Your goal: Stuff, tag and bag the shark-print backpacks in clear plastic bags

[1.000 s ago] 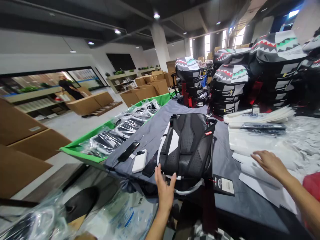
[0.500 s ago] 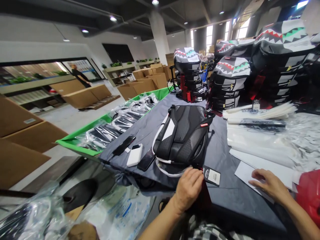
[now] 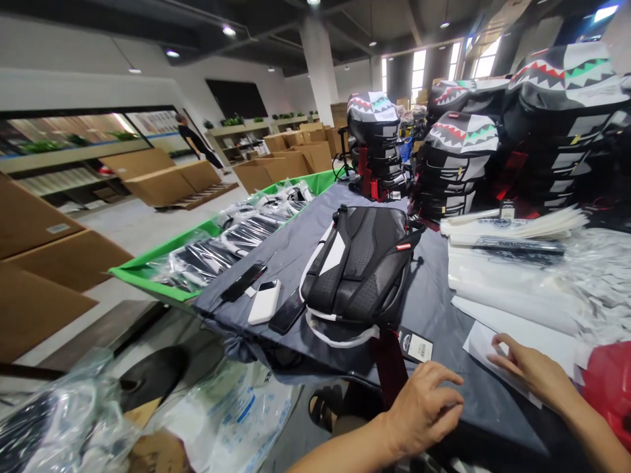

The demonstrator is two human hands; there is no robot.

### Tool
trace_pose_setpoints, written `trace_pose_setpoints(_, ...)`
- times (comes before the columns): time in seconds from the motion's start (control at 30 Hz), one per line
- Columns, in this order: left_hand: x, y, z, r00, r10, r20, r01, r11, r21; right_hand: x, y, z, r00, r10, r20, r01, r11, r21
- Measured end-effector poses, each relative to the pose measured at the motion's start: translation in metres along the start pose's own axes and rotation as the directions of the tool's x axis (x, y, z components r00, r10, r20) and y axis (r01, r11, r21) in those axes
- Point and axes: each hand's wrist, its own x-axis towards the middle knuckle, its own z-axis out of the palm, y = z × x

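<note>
On the grey-covered table [image 3: 428, 312], the black backpack [image 3: 362, 269] lies with its straps facing up, right in front of us. Our left hand [image 3: 426, 407] is empty as far as we can see, its fingers loosely curled and parted, near the table's edge just below the hang tag [image 3: 415, 345] and apart from the backpack. Our right hand [image 3: 530, 368] is half spread, thumb away from the fingers, over the white sheets [image 3: 539, 332]; we cannot tell whether it touches them.

Judging by how things lie, this backpack is zipped or closed at its edges as far as shows, its tag out beside it, and no plastic covers it yet. By contrast, the packs [image 3: 194, 266] in the green-rimmed bin [image 3: 155, 286] are already in clear plastic. Several stacks of backpacks [image 3: 458, 171] at the table's far side seem unwrapped, and clear plastic bags [image 3: 507, 282] lie to our right.
</note>
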Motion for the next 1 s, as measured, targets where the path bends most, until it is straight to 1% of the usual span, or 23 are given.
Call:
trace_pose_setpoints(0.03, 0.000, -0.001, 0.003, 1.000, -0.013, 0.026, 0.014, 1.000, -0.011, 0.000, 0.000, -0.001, 1.000, 0.001, -0.013, -0.002, 0.998, -0.069)
trace_pose_setpoints(0.07, 0.000, -0.001, 0.006, 0.998, -0.025, 0.057, 0.026, 1.000, -0.015, 0.001, 0.000, -0.002, 0.999, -0.024, -0.028, 0.020, 0.992, -0.125)
trace_pose_setpoints(0.1, -0.001, -0.002, 0.008, 0.996, -0.037, 0.086, 0.039, 0.999, -0.016, 0.002, 0.001, -0.003, 0.997, -0.070, -0.034, 0.064, 0.986, -0.152)
trace_pose_setpoints(0.13, -0.003, -0.002, 0.010, 0.992, -0.053, 0.113, 0.055, 0.998, -0.016, 0.004, 0.003, -0.004, 0.992, -0.123, -0.029, 0.117, 0.983, -0.143)
trace_pose_setpoints(0.2, -0.006, -0.002, 0.014, 0.984, -0.085, 0.155, 0.088, 0.996, -0.011, 0.010, 0.007, -0.003, 0.982, -0.190, 0.001, 0.190, 0.981, -0.049)
trace_pose_setpoints(0.3, -0.003, -0.001, 0.018, 0.974, -0.103, 0.200, 0.105, 0.994, 0.000, 0.017, 0.014, 0.000, 0.986, -0.167, 0.010, 0.164, 0.978, 0.130)
trace_pose_setpoints(0.37, 0.009, 0.001, 0.022, 0.967, -0.070, 0.245, 0.063, 0.997, 0.035, 0.019, 0.017, 0.000, 0.986, -0.162, -0.028, 0.164, 0.961, 0.224)
trace_pose_setpoints(0.43, 0.028, 0.000, 0.030, 0.959, -0.020, 0.284, -0.019, 0.991, 0.134, 0.019, 0.016, -0.003, 0.984, -0.165, -0.060, 0.176, 0.938, 0.298)
trace_pose_setpoints(0.53, 0.057, -0.005, 0.049, 0.940, 0.023, 0.340, -0.147, 0.927, 0.344, 0.017, 0.012, -0.011, 0.985, -0.155, -0.079, 0.174, 0.915, 0.365)
trace_pose_setpoints(0.63, 0.071, -0.011, 0.069, 0.915, 0.010, 0.404, -0.208, 0.868, 0.452, 0.014, 0.010, -0.019, 0.988, -0.138, -0.068, 0.153, 0.911, 0.384)
trace_pose_setpoints(0.7, 0.071, -0.012, 0.077, 0.912, -0.009, 0.410, -0.201, 0.861, 0.467, 0.012, 0.010, -0.021, 0.990, -0.130, -0.049, 0.139, 0.914, 0.381)
trace_pose_setpoints(0.77, 0.067, -0.012, 0.081, 0.932, -0.031, 0.360, -0.155, 0.865, 0.477, 0.011, 0.010, -0.021, 0.990, -0.134, -0.034, 0.137, 0.916, 0.377)
trace_pose_setpoints(0.8, 0.065, -0.011, 0.082, 0.946, -0.022, 0.325, -0.146, 0.863, 0.484, 0.011, 0.009, -0.021, 0.990, -0.139, -0.029, 0.139, 0.916, 0.376)
trace_pose_setpoints(0.87, 0.064, -0.012, 0.084, 0.961, 0.061, 0.271, -0.195, 0.844, 0.500, 0.012, 0.008, -0.020, 0.990, -0.141, -0.028, 0.141, 0.917, 0.373)
trace_pose_setpoints(0.9, 0.064, -0.013, 0.085, 0.958, 0.109, 0.265, -0.235, 0.827, 0.510, 0.012, 0.006, -0.019, 0.990, -0.136, -0.031, 0.138, 0.919, 0.370)
trace_pose_setpoints(0.97, 0.065, -0.016, 0.089, 0.942, 0.157, 0.295, -0.297, 0.797, 0.526, 0.013, 0.004, -0.019, 0.992, -0.118, -0.041, 0.125, 0.926, 0.355)
trace_pose_setpoints(1.0, 0.064, -0.018, 0.091, 0.938, 0.146, 0.315, -0.302, 0.791, 0.532, 0.014, 0.003, -0.019, 0.993, -0.105, -0.050, 0.116, 0.932, 0.344)
